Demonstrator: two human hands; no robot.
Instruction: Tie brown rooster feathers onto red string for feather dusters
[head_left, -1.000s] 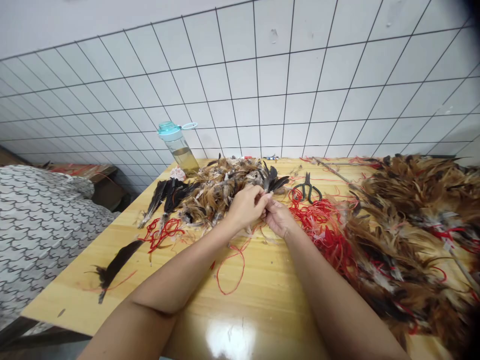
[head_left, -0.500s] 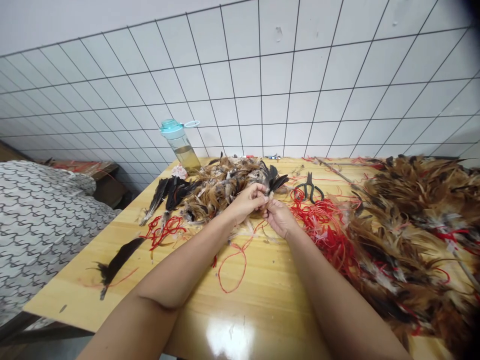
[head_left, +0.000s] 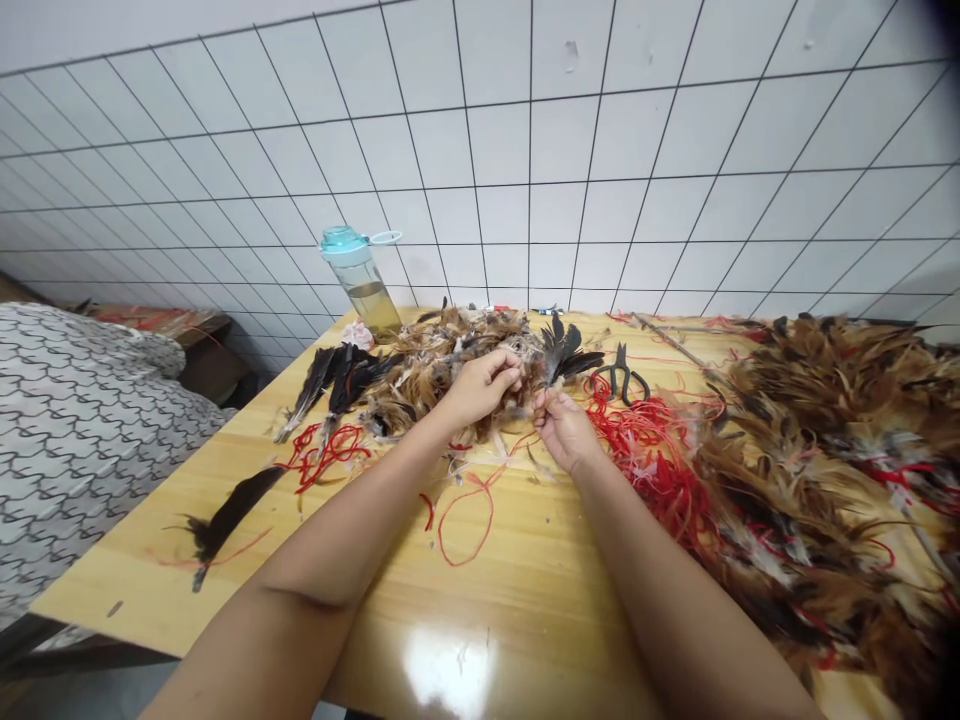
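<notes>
My right hand pinches the quill end of a small bunch of black feathers, whose tips fan upward. From near those fingers a red string trails down and lies in a loop on the table. My left hand is apart from the right, to its left, over the edge of a heap of brown feathers. Its thumb and fingers are closed together; whatever they hold is too small to tell.
Black pliers lie beyond a tangle of red string. Brown feather bundles cover the table's right side. A water bottle stands at the back left, near black feathers. One dark feather lies at left.
My hands, together before, have separated: the left has drawn away to the left. The black feathers in my right hand now stand more upright and lie further right.
</notes>
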